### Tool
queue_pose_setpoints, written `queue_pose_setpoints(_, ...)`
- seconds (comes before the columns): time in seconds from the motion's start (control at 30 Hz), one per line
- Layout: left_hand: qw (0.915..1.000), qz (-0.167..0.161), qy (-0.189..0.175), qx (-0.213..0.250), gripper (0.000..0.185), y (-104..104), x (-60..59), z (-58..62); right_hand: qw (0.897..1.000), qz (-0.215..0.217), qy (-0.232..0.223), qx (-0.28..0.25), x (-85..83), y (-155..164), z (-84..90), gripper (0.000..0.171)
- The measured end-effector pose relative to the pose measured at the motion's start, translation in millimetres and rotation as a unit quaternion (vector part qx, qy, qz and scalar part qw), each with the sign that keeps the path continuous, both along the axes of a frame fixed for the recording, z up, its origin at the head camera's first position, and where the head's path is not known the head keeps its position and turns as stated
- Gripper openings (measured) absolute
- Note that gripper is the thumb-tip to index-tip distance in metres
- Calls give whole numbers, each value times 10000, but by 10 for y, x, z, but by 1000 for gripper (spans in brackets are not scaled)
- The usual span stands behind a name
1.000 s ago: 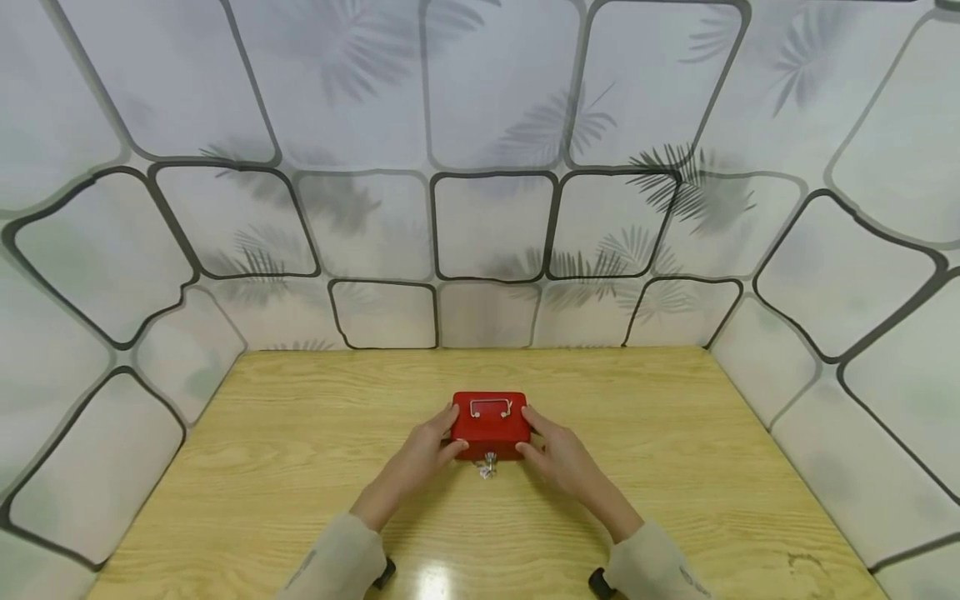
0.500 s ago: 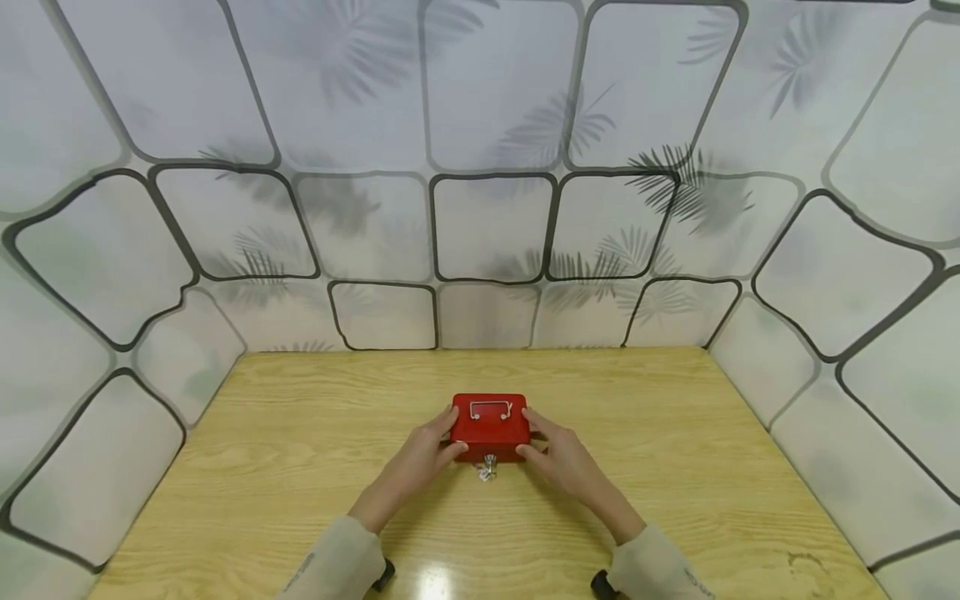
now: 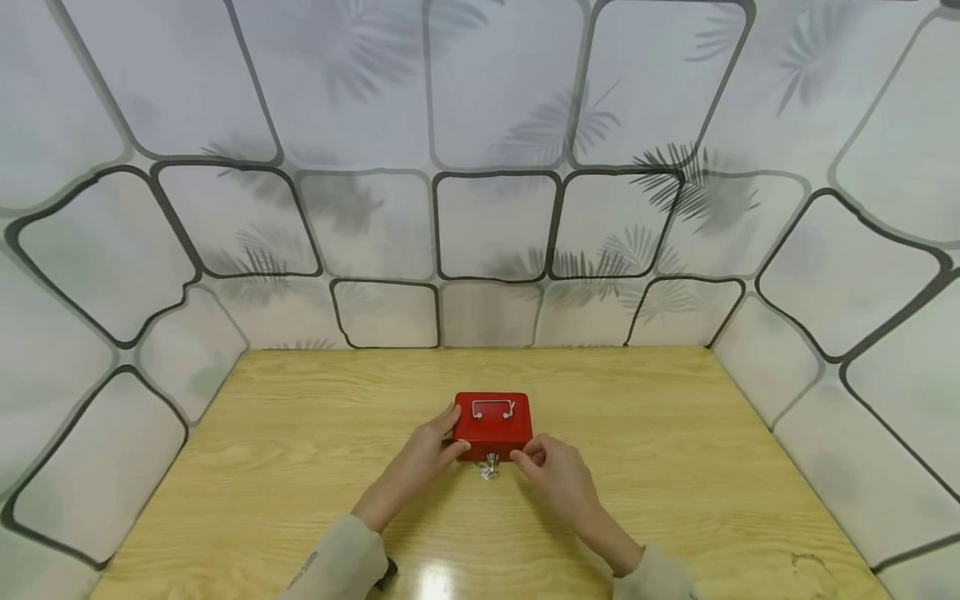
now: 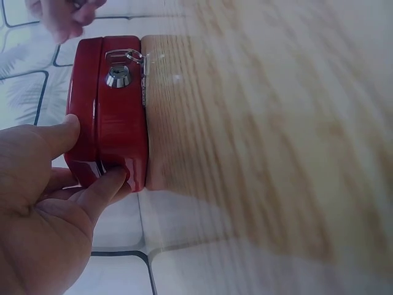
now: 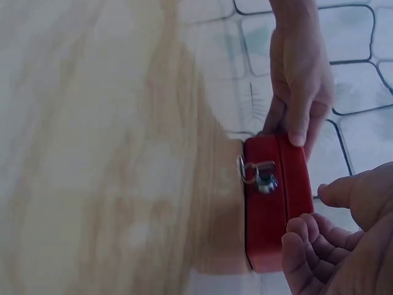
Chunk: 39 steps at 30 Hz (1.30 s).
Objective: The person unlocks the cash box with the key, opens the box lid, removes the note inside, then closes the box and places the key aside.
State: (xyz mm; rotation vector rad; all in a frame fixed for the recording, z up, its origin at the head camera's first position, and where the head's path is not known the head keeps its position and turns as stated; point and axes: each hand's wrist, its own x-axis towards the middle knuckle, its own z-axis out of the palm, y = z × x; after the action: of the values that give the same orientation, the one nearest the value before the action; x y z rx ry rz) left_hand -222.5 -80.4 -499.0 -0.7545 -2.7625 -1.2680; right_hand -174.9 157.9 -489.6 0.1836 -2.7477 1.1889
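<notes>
A small red cash box (image 3: 491,431) sits upright on the table, lid down, with a wire handle (image 3: 492,402) folded on top. A key (image 4: 133,56) sticks in the round lock (image 4: 118,76) on its front, and more keys hang below it. My left hand (image 3: 417,463) grips the box's left side, thumb at the front edge and fingers round the end. Just off the front right corner is my right hand (image 3: 562,481). Its fingers (image 5: 307,236) curl loosely with nothing between them, and the thumb stands apart.
The light wood table (image 3: 300,467) reaches back to a white curtain (image 3: 487,225) patterned with dark outlines and leaves. More of this cloth hangs at both sides. A dark band (image 3: 386,575) shows at the left cuff.
My right hand has let go of the box's right side, drawn back a little toward me and curled its fingers. The left hand keeps its hold; the box stays put.
</notes>
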Motion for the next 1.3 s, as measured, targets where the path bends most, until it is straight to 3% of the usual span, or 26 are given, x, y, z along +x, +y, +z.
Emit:
queue_pose_setpoints(0.17,10000,30,-22,2,66,6,6,11,9992,289,-286,20,18,-108,-75,18)
queue_pose_setpoints(0.43,9999,76,-60,-62,66,21,14,8,9982,529,-296,24,7,-229,-160,19)
queue_pose_setpoints(0.6,9999,93,-50,-109,66,25,20,5,9972,580,-468,37,1,-264,-190,20)
queue_pose_setpoints(0.97,9998,105,54,-133,66,33,26,-9,9972,622,-380,167,-41,-302,-209,21)
queue_pose_setpoints(1.3,9998,159,55,-119,65,24,27,0,9963,717,-427,-213,-50,-322,-217,31)
